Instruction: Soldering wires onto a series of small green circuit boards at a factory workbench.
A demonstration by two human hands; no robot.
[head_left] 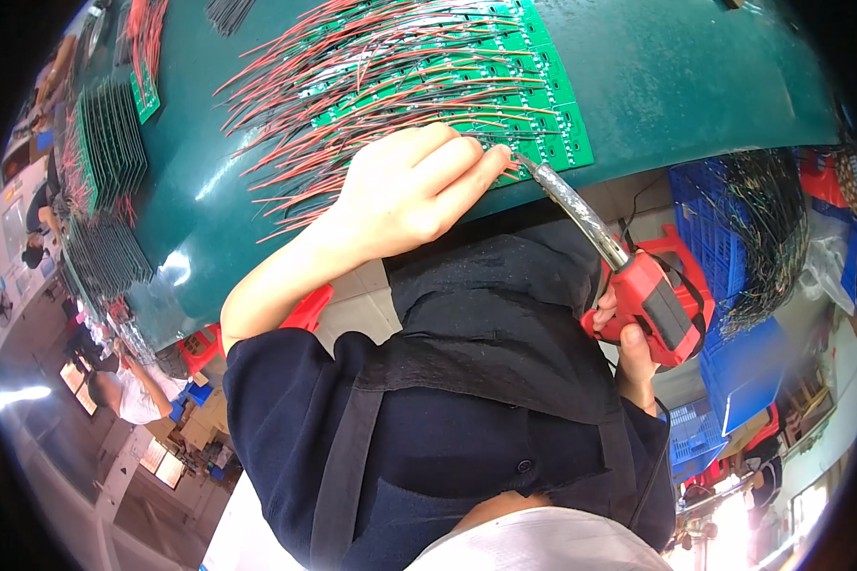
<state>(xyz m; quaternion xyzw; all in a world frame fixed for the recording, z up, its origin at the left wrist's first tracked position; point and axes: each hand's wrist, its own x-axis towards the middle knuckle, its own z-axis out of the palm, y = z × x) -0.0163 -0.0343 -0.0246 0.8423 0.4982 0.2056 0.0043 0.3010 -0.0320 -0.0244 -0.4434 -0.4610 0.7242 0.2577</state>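
My left hand point(414, 186) is closed in a pinch at the near edge of a green circuit board panel point(567, 114). A thin wire is between its fingertips, mostly hidden by the fingers. My right hand point(630, 354) grips the handle of a red soldering gun point(659, 303). Its metal barrel point(576, 211) points up and left, and the tip is close beside my left fingertips at the board's edge. Rows of red and black wires point(381, 90) stick out leftward from the panel, and some pass under my left hand.
A green mat point(676, 86) covers the table. At the left stand upright stacks of wired boards point(109, 143). To the right, blue crates point(709, 228) hold bundles of dark wires point(767, 228). A red stool point(676, 257) is below the table edge. Other people are in the background at left.
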